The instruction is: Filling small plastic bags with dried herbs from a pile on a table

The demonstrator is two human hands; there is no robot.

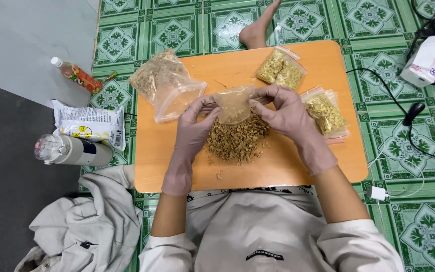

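Both my hands wear pinkish gloves. My left hand [193, 132] and my right hand [287, 113] together hold a small clear zip bag [233, 105] partly filled with brown grainy bits, each pinching one side of its top. Right beneath the bag lies a loose pile of the same brown bits [237, 141] on a low orange table [298, 166].
A large, partly filled zip bag [164, 85] lies at the table's far left. Filled small bags lie at the back [280, 68] and right [325, 113]. On the green tiled floor: a bottle [76, 74], snack packet [89, 123], flask [71, 149], cloth [86, 226], tissue pack [429, 58], cables and someone's bare foot [258, 30].
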